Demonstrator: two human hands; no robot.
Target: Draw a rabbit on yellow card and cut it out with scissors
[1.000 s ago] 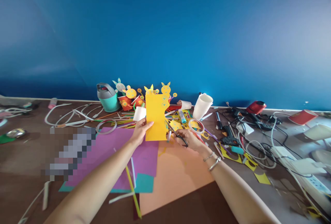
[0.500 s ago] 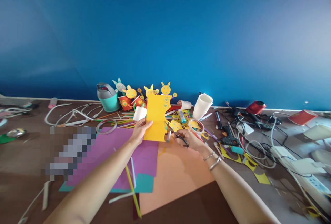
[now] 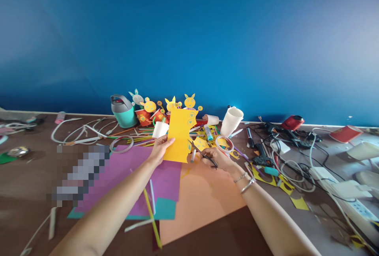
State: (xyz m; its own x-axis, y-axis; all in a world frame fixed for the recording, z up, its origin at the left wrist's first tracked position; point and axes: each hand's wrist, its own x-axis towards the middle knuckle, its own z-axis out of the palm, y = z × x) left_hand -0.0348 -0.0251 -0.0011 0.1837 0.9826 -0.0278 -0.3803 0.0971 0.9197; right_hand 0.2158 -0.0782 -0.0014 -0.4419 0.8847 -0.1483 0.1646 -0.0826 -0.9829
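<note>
In my left hand (image 3: 160, 148) is a sheet of yellow paper (image 3: 178, 135), pinched at its left edge and held up above the table. Its right edge is cut ragged, and small circles with hearts are drawn near the upper right corner. My right hand (image 3: 215, 158) grips a pair of scissors (image 3: 204, 154), the blades pointing up and left at the sheet's right edge. Whether the blades touch the paper I cannot tell. Below lie an orange sheet (image 3: 204, 199), a purple sheet (image 3: 133, 181) and a teal sheet (image 3: 166, 208).
Behind the sheet stand paper animal figures (image 3: 190, 101), red cups (image 3: 144, 118) and a teal container (image 3: 126, 116). A white cup (image 3: 232, 122) leans at right of centre. Cables, a glue gun (image 3: 262, 155) and a power strip (image 3: 352, 200) crowd the right side. A blue wall (image 3: 189, 39) rises behind.
The yellow sheet has tilted slightly, its top shifting a little to the right. Both hands keep their holds, and the scissors have barely moved.
</note>
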